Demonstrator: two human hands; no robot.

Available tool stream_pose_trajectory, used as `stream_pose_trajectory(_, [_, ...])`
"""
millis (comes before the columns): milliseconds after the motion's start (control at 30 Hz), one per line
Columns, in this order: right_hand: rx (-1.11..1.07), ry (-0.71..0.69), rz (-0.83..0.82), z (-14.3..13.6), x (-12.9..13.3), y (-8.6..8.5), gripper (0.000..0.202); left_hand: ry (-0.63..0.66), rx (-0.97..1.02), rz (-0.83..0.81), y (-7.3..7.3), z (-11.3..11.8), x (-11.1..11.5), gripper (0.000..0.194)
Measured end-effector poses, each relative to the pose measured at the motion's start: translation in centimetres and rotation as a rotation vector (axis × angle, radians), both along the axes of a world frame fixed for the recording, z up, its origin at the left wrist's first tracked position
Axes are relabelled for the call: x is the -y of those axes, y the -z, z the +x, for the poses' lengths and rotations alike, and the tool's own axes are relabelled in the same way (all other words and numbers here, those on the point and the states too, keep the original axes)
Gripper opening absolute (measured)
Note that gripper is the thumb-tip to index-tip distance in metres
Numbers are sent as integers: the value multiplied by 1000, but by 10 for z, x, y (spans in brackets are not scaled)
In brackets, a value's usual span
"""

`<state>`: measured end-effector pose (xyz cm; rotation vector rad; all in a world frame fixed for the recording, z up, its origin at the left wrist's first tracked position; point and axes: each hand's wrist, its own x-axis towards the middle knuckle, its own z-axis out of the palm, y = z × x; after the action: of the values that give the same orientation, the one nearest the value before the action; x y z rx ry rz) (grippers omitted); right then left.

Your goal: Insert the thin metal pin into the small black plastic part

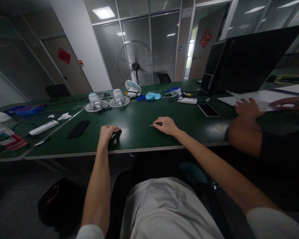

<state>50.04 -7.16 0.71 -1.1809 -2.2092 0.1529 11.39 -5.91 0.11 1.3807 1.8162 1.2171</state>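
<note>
Near the front edge of the green table (pixel 137 139), my left hand (pixel 107 132) pinches a small black part (pixel 118 133). To its right, my right hand (pixel 166 125) is closed around a thin tool (pixel 151 125) whose light metal tip points left. The hands are apart, with bare tabletop between them. What the black part is cannot be made out.
Behind stand white fan pieces (pixel 119 100) and light blue blades (pixel 153 96). A black phone (pixel 79 129) lies left, another phone (pixel 208 110) right. At the far right, another person's hand (pixel 248 108) rests on papers (pixel 264 98) beside a large monitor (pixel 249 59).
</note>
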Motion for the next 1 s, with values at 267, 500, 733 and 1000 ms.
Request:
stream_pose_trajectory(267, [0, 28, 26, -2, -5, 6, 19, -64, -159, 13, -5, 12, 13, 26])
stream_pose_trajectory(500, [24, 6, 21, -1, -4, 4, 21, -80, -558, 57, -9, 22, 31, 19])
stream_pose_trajectory(733, [26, 25, 39, -2, -5, 5, 20, 228, -369, 169, 0, 91, 20, 10])
stream_pose_trajectory(1000, [-18, 129, 65, -4, -2, 5, 18, 497, -209, 269, 13, 170, 20, 11])
